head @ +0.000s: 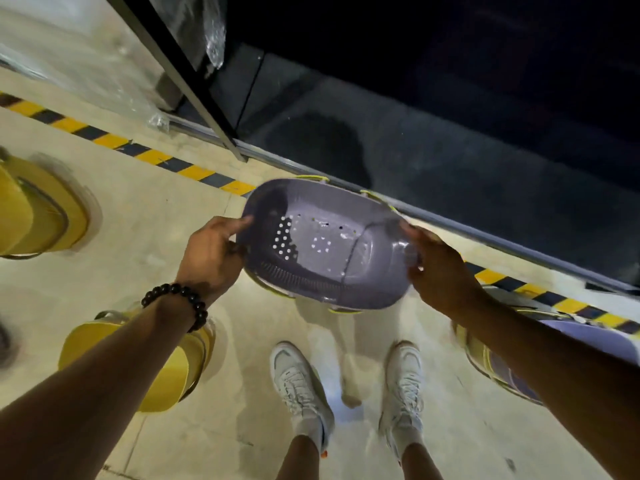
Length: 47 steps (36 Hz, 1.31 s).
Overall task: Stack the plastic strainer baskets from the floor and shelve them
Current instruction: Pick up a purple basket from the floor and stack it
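You hold the purple strainer basket [325, 244] above the floor between your feet, your left hand [211, 254] clamped on one end rim and your right hand [440, 268] on the other — both closed on it. Keep it level and your grip even as you carry it toward the dark shelf [433, 161] ahead, or nest it first — yellow baskets [41, 216] wait on your left, another purple basket [581, 337] sits under your right arm
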{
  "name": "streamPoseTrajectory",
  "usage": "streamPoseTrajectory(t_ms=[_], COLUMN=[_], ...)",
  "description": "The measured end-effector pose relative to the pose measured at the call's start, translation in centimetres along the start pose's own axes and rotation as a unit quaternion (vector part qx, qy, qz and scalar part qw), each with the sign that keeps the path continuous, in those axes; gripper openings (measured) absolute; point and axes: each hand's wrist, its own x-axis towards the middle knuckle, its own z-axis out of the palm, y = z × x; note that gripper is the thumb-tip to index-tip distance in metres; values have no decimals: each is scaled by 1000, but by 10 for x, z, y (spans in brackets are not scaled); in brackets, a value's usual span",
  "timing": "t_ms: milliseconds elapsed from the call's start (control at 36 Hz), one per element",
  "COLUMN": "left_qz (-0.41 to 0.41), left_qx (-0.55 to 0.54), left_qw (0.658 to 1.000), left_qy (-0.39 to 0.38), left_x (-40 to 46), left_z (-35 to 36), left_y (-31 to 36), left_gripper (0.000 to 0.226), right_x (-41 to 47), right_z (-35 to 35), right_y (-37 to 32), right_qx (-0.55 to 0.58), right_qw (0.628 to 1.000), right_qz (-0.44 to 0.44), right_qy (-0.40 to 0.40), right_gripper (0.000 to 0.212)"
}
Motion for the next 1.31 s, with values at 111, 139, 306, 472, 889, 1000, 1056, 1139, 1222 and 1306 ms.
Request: streamPoseTrajectory(t_ms=[111,139,306,472,889,1000,1056,1139,1222,1306], left_qz=[-21,-32,-50,-11,20,36,33,31,29,43], left_qx=[10,5,-17,-1,-1,-8,-27,-52,-70,-51], left_qw=[1000,999,999,1000,1000,999,999,997,995,994], left_qy=[-11,-15,10,17,12,-1,-17,-44,-71,-84], left_x=[-15,-18,-42,-70,-138,-158,-166,-180,-194,-205], left_z=[-45,-56,-108,-135,-23,45,85,148,208,262], left_y=[24,28,45,62,141,183,207,246,285,320], left_gripper=[55,58,55,49,52,50,50,50,50,50], right_x=[-15,-19,-50,-80,-137,-163,-181,-210,-235,-254], right_z=[-49,-59,-103,-127,-148,-166,-178,-196,-210,-217], right_y=[-36,-46,-101,-104,44,122,162,226,289,341], right_qx=[-10,-10,32,71,106,66,62,37,17,15], right_qw=[1000,1000,999,997,993,997,996,997,995,992], right_qz=[-27,-23,28,32,54,47,48,45,83,95], right_qy=[2,-7,-12,-7,7,16,30,41,51,78], right_gripper=[73,72,58,75,80,85,85,82,75,70])
